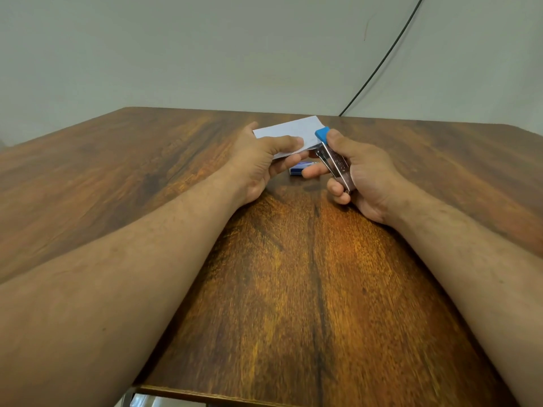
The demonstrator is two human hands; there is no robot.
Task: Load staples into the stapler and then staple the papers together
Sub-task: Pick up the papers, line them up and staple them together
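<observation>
Right hand [364, 171]: curled round the stapler [333, 160], thumb pressed on the blue cap, fingers wrapped beneath the metal body. Stapler held off the table, long axis running from 5 o'clock at the heel up to 11 o'clock at the nose, blue-capped nose pointing away and slightly left. Nose meeting the right end of the papers [289, 133]; whether that edge sits inside the mouth, hard to tell.

Left hand [261, 160]: pinching the papers, thumb flat on top, fingers tucked under, grip nearly closed. Papers white, lifted above the table, long axis roughly 8 to 2 o'clock, at 9 o'clock from the stapler's nose.

Staple box [299, 168]: small, blue, lying on the table [293, 289] just below and between both hands, partly hidden by fingers.

Beyond, at 1 o'clock: a black cable [385, 54] against the pale wall, dropping behind the table's far edge.
</observation>
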